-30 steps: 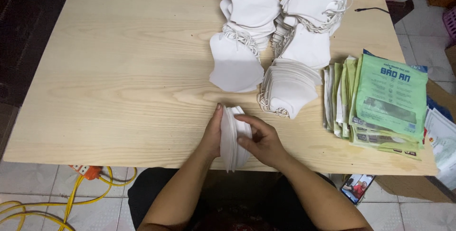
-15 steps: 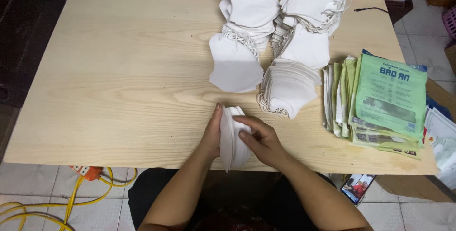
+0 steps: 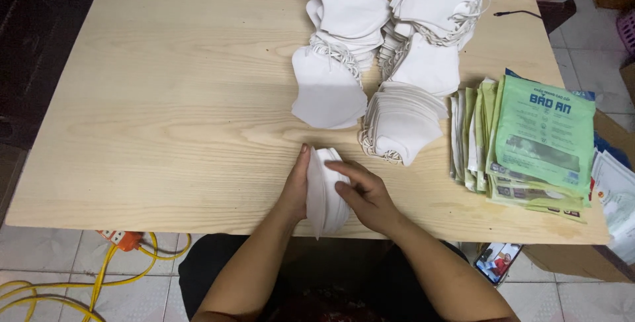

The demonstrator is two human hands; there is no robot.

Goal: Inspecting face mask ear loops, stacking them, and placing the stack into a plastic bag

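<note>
A small stack of white face masks (image 3: 324, 189) stands on edge at the near edge of the wooden table (image 3: 165, 97), its long axis running away from the person, the pointed end toward them. The left hand (image 3: 296, 186) presses flat against its left side; the right hand (image 3: 364, 193) curls loosely over its right side, fingers (image 3: 344, 170) half bent. Larger mask piles (image 3: 397, 120) lie just beyond the stack.
</note>
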